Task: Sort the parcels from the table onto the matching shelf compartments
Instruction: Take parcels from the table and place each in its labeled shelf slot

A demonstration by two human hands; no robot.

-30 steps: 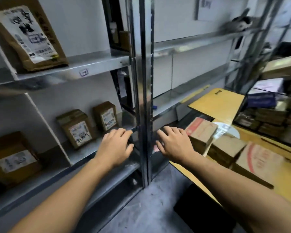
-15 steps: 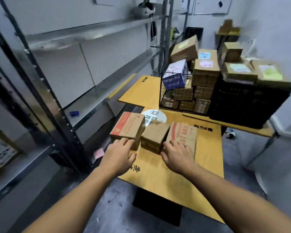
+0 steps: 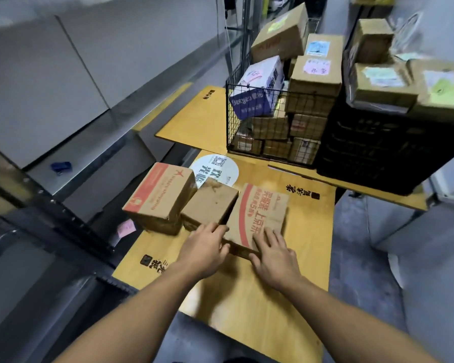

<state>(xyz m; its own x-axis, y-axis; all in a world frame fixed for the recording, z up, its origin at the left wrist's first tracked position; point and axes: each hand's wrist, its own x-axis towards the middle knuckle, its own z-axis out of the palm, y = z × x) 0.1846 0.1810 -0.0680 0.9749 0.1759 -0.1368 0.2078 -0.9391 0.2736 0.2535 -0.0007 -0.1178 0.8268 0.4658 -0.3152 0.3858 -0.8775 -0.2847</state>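
- On the yellow wooden table (image 3: 247, 310), towards its near end: three parcels in a row, side against side.
- Rightmost: flat brown cardboard parcel with a red stripe and red print (image 3: 260, 213), lying flat on the tabletop.
- At its near left corner: left hand (image 3: 203, 247), fingers bent round the corner into the gap beside the middle parcel, thumb against the near face, so gripping it.
- On its top by the near edge: right hand (image 3: 275, 258), fingers straight and spread, laid flat, clasping nothing.
- In the middle: plain brown cardboard parcel (image 3: 210, 203); leftmost: brown cardboard parcel with a red side panel (image 3: 160, 195).
- Behind the row: round white sticker (image 3: 218, 167), partly covered.
- Farther back: black wire basket (image 3: 230, 121) full of cartons, beside a black plastic crate (image 3: 378, 153) topped with boxes.
- To the left: grey metal shelf (image 3: 95, 150) with a small blue object (image 3: 61, 166).
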